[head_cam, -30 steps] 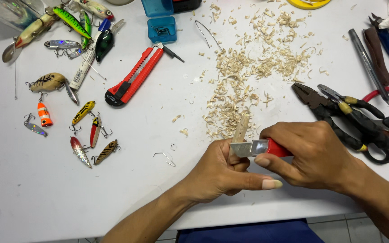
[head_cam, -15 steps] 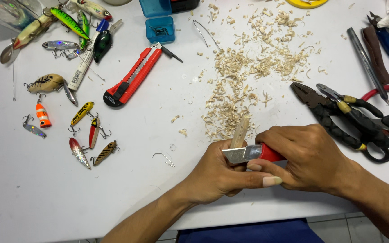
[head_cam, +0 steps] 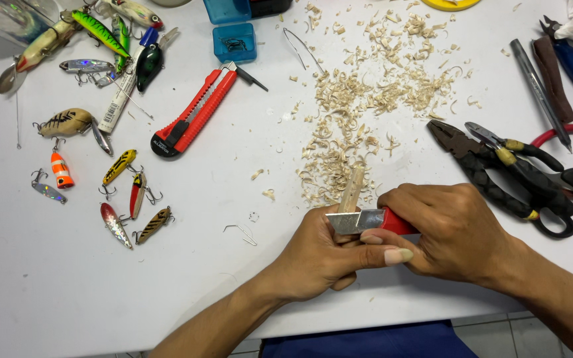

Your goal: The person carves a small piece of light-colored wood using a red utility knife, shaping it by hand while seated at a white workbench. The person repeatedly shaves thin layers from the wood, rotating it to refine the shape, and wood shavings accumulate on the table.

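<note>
Whittling well under way, not finished

Left hand (head_cam: 316, 255) grips wood stick (head_cam: 351, 191); right hand (head_cam: 455, 232) closed on red knife (head_cam: 366, 220); big shavings pile (head_cam: 373, 99) on desk (head_cam: 200, 285), stick only part-shaped.

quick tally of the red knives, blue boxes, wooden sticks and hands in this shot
red-handled utility knives: 2
blue plastic boxes: 2
pale wooden stick: 1
hands: 2
total: 7
</note>
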